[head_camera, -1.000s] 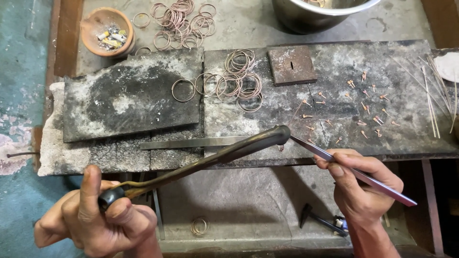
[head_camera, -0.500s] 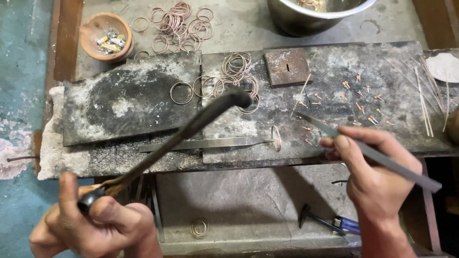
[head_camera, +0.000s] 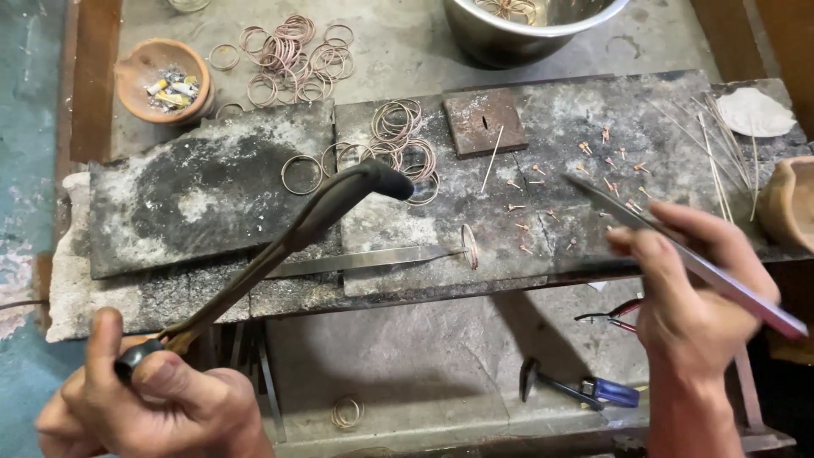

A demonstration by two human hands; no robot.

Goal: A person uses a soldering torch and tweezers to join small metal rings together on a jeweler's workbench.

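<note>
My left hand [head_camera: 153, 403] grips the base of a long blackened torch pipe [head_camera: 314, 220]; its bent nozzle hangs over a cluster of thin copper rings [head_camera: 398, 144] on the dark stone slab [head_camera: 186, 195]. My right hand [head_camera: 691, 293] holds long metal tweezers [head_camera: 678, 254], their tip pointing up-left above small copper pins [head_camera: 610, 174] scattered on the slab. One ring [head_camera: 469, 246] stands on edge, pinched at the tip of flat steel tweezers [head_camera: 365, 259] that lie on the slab.
A clay dish [head_camera: 161, 80] with small bits sits at top left beside loose rings [head_camera: 288, 55]. A steel bowl [head_camera: 526, 25] stands at the top. Thin wires [head_camera: 721, 144] lie at right. Pliers [head_camera: 615, 309] and a blue-handled tool [head_camera: 577, 388] rest on the lower shelf.
The torch nozzle has swung left, from the slab's front edge up over the ring cluster. My right hand with the tweezers has shifted right and slightly up.
</note>
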